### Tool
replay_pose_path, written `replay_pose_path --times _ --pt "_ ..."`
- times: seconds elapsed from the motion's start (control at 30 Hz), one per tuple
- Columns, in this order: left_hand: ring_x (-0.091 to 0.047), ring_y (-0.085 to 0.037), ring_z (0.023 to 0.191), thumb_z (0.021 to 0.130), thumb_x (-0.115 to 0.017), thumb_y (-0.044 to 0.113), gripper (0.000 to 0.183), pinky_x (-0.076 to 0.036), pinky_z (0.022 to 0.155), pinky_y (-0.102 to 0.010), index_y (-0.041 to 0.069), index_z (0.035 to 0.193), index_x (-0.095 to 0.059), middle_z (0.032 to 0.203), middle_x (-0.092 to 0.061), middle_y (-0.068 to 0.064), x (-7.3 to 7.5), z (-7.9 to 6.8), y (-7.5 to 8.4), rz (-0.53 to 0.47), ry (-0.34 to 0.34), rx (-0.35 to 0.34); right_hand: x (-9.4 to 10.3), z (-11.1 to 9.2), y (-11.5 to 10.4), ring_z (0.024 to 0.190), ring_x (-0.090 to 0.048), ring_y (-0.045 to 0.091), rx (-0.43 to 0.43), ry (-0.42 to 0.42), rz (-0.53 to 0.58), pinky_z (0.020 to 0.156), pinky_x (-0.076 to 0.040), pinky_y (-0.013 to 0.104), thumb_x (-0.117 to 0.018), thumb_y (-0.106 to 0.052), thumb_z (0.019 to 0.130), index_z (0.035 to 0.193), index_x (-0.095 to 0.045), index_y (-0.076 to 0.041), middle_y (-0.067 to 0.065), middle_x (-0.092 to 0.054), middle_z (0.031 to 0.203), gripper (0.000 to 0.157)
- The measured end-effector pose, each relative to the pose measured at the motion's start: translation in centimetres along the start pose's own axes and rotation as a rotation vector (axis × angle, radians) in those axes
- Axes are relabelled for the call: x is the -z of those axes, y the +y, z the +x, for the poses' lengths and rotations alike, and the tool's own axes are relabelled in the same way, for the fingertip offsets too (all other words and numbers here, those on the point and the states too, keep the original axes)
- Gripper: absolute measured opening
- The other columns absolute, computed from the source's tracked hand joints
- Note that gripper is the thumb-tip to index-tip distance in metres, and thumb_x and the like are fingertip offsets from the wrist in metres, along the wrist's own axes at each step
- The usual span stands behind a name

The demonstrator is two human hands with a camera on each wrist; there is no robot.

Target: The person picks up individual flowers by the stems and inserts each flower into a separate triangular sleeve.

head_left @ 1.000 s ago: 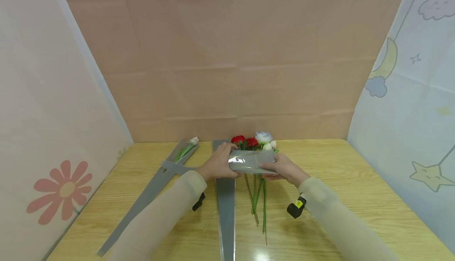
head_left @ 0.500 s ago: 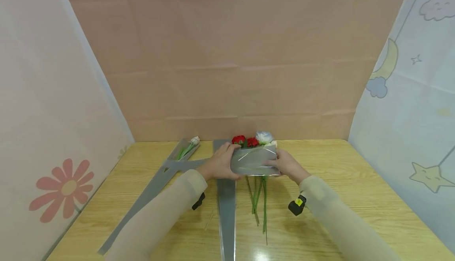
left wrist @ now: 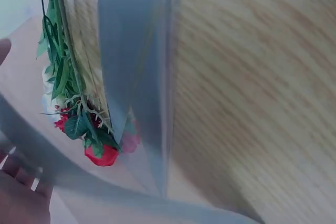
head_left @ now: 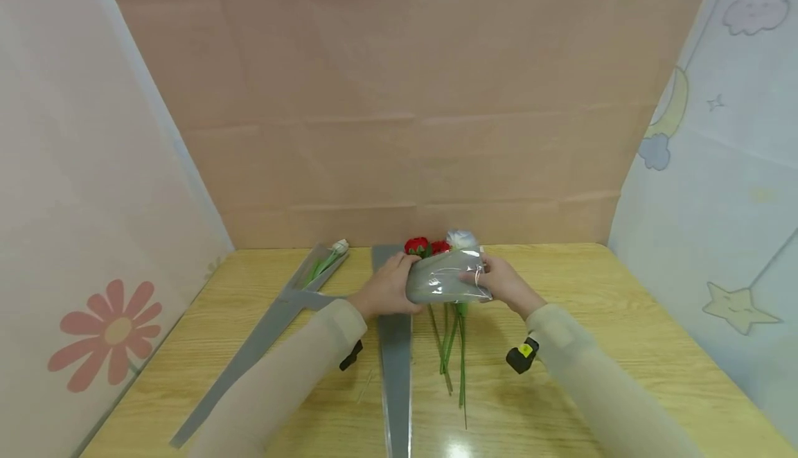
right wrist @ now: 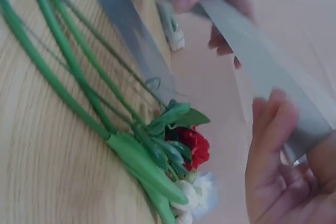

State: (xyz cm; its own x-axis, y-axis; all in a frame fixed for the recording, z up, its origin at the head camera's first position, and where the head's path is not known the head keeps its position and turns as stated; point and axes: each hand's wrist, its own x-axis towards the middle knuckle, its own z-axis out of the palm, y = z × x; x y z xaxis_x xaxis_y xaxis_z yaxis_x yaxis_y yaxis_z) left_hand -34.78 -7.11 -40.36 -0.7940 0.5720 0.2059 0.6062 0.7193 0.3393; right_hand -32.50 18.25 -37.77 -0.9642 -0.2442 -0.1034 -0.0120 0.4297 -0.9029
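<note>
On the left, a white tulip [head_left: 339, 245] lies in a long grey wrapper [head_left: 249, 350], with its head poking out at the wide end. Next along, your left grip [head_left: 385, 287] is curled round one side of the grey sheet [head_left: 436, 281], which hangs sideways over the counter, between your two hands. A thin tail of it reaches left, across the tulip's wrapper. Just below your left grip lies one more grey wrapper [head_left: 395, 375], flat and pointing at you. Then come the red flowers [head_left: 415, 245], the pale flower [head_left: 460, 238] and the green stems [head_left: 450, 347], lying loose and partly hidden by the sheet. Your right grip [head_left: 506, 283] pinches the sheet's other end; I cannot tell if your thumb is inside it. I think you are at the step of getting the sheet's wide end ready, and the next move asks for soft fingers to part its layers with no creases. The counter [head_left: 561, 375] is yellow wood with a shiny spot near you. Around it, the left wall has a pink flower picture [head_left: 117, 331], the back cloth [head_left: 405, 98] is tan with folds, and the right wall has a moon picture [head_left: 673, 104]
</note>
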Motion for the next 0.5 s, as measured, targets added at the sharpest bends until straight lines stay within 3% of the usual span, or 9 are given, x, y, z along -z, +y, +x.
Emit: replay_pose_path --times 0.3,0.5 --pt "-0.049 -0.022 0.111 0.073 -0.08 0.048 0.087 -0.045 0.098 -0.038 0.008 0.14 -0.042 0.126 -0.048 -0.007 0.47 0.03 0.34 0.094 -0.002 -0.025 0.29 -0.25 0.84 0.083 -0.065 0.019 -0.048 0.034 -0.073 0.066 -0.057 0.037 -0.061 -0.023 0.096 0.133 -0.047 0.005 0.027 -0.061 0.118 0.049" --pt "-0.049 -0.021 0.112 0.07 -0.081 0.05 0.096 -0.046 0.099 -0.035 0.008 0.144 -0.037 0.128 -0.048 -0.007 -0.08 -0.05 0.53 0.161 -0.045 -0.036 0.42 -0.26 0.86 0.085 -0.064 0.015 -0.072 0.005 -0.014 0.071 -0.055 0.035 -0.06 -0.028 0.097 0.136 -0.046 0.004 0.019 -0.064 0.115 0.053"
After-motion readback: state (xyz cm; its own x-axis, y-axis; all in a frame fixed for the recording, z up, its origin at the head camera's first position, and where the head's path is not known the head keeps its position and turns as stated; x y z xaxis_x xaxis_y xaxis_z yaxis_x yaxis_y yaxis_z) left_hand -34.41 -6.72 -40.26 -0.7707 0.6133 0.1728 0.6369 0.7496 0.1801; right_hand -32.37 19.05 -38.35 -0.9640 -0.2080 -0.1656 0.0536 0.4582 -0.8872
